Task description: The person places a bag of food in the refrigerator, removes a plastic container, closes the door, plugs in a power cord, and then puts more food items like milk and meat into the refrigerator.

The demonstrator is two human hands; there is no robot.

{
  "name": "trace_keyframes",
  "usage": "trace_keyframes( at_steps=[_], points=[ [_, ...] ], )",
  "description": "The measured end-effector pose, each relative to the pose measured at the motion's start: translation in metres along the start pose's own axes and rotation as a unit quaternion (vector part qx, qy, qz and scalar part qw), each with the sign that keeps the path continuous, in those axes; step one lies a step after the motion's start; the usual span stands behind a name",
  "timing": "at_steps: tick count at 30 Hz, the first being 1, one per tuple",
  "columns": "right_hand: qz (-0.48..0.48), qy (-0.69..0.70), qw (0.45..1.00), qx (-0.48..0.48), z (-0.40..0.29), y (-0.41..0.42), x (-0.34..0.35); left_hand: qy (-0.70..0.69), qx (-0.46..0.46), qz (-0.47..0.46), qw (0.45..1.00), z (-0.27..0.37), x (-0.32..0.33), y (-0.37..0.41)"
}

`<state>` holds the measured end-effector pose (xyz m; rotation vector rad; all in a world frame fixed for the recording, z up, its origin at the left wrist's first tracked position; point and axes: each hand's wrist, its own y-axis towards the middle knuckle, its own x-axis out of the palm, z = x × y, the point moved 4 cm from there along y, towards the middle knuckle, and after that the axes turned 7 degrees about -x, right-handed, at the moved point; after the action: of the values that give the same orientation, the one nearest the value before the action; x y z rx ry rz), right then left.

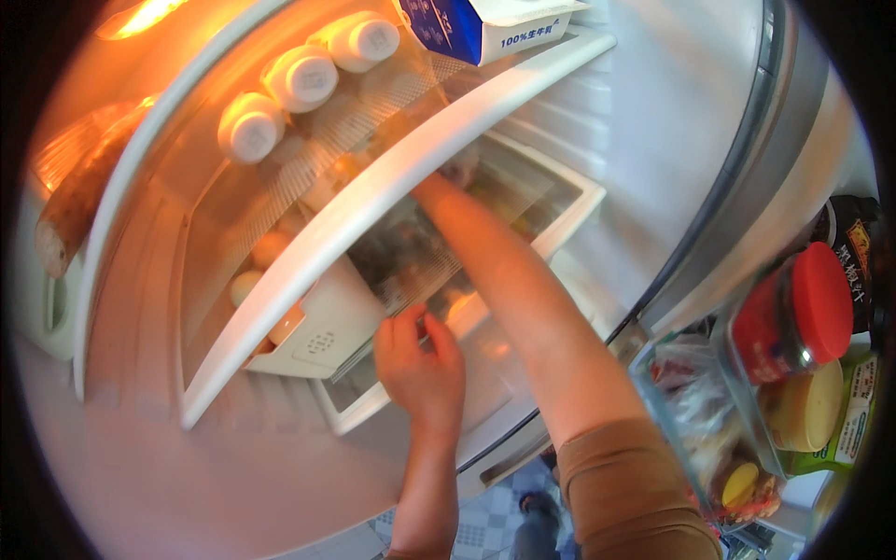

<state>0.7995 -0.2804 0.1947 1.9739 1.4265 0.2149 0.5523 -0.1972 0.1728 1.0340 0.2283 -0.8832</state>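
An open refrigerator fills the head view. My left hand (421, 364) is raised in front of the lower shelf, its fingers curled beside a white plastic egg bin (325, 325); whether it grips anything is unclear. Several eggs (285, 323) lie in that bin. My right forearm (490, 259) reaches beneath the white-edged glass shelf (392, 185). The right hand itself is hardly made out behind the shelf edge, near blurred items in the lower compartment. On the shelf above stand white-capped bottles (253, 136) and a blue and white milk carton (490, 31).
A long root vegetable (77, 203) lies at the far left behind another shelf edge. In the door racks at right are a red-lidded jar (822, 304), a yellow-lidded container (808, 409), a black package (857, 259) and plastic bags (689, 392). Patterned floor tiles (483, 518) show below.
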Motion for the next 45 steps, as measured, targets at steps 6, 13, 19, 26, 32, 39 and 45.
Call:
trace_keyframes(
  at_steps=[6,13,19,26,32,39,45],
  points=[
    [0.057,-0.097,0.988,-0.102,-0.001,-0.003,0.003,-0.003,0.006,-0.002,1.000,0.008,0.001,0.000],
    [-0.093,-0.078,0.993,0.015,-0.056,-0.044,-0.049,-0.010,0.004,-0.022,1.000,0.006,-0.001,0.002],
    [-0.213,-0.051,0.975,-0.049,-0.193,-0.117,-0.150,-0.063,-0.039,-0.041,0.996,0.011,-0.013,0.007],
    [-0.035,-0.172,0.959,-0.223,-0.236,-0.025,-0.079,0.003,0.025,-0.055,0.998,0.013,-0.004,0.002],
    [-0.116,-0.028,0.990,-0.071,-0.199,0.017,-0.020,-0.003,0.021,-0.054,0.998,-0.005,0.000,0.003],
    [-0.212,-0.146,0.964,-0.071,-0.220,-0.006,-0.042,0.015,0.006,-0.057,0.998,0.003,-0.004,0.005],
    [-0.139,-0.210,0.961,-0.111,-0.271,-0.077,-0.137,-0.041,-0.019,-0.056,0.997,0.011,-0.004,0.005]
  ],
)
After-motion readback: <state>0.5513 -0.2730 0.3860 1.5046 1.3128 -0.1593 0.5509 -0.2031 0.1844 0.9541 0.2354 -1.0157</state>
